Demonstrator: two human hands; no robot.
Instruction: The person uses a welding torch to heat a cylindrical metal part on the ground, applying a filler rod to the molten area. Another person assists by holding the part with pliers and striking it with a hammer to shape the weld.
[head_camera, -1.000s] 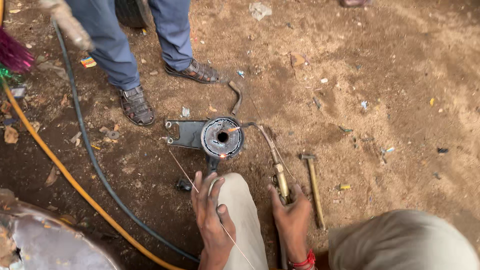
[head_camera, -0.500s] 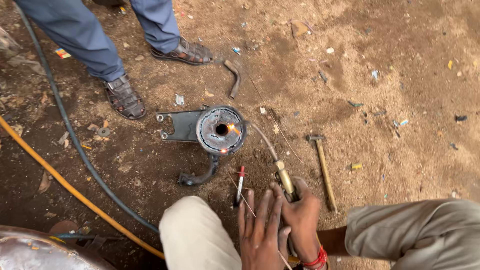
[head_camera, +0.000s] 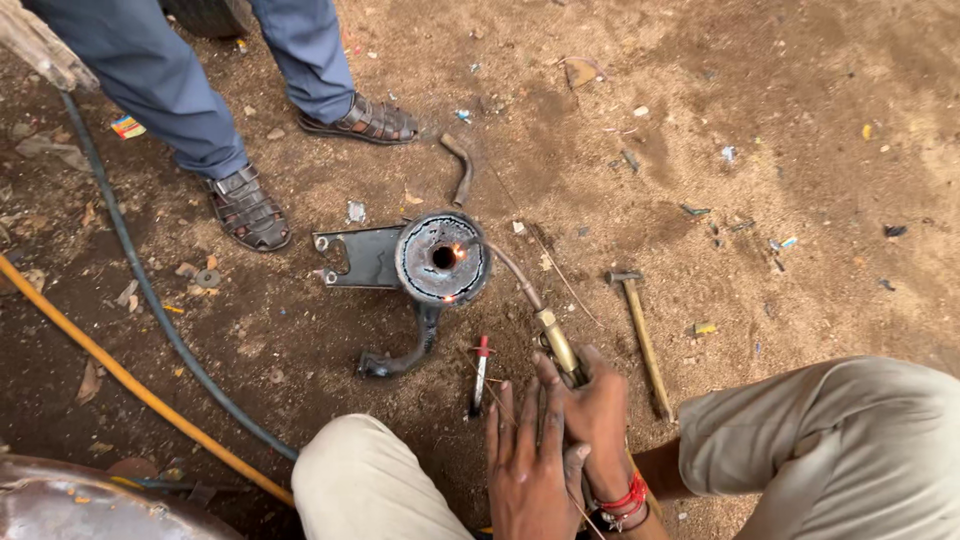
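My right hand (head_camera: 600, 415), with a red band at the wrist, grips the brass handle of a gas torch (head_camera: 553, 338). The torch's thin bent pipe reaches to a round dark metal part (head_camera: 440, 262) lying on the dirt, where a small orange glow shows by its centre hole. That part has a flat bracket on its left and a curved arm below it. My left hand (head_camera: 527, 460) lies against the right one with its fingers straight and close together. A thin wire rod (head_camera: 482, 375) runs out from under them toward the part.
A red-tipped tool (head_camera: 479, 378) and a wooden-handled hammer (head_camera: 642, 335) lie close by. Another person's legs in sandals (head_camera: 245, 210) stand behind the part. An orange hose (head_camera: 130, 385) and a dark hose (head_camera: 150, 300) cross the ground at left. A bent pipe (head_camera: 462, 170) lies beyond.
My left hand has shifted right from my knee to rest against the right hand. The view has tilted, so the part and the standing person now sit lower in frame.
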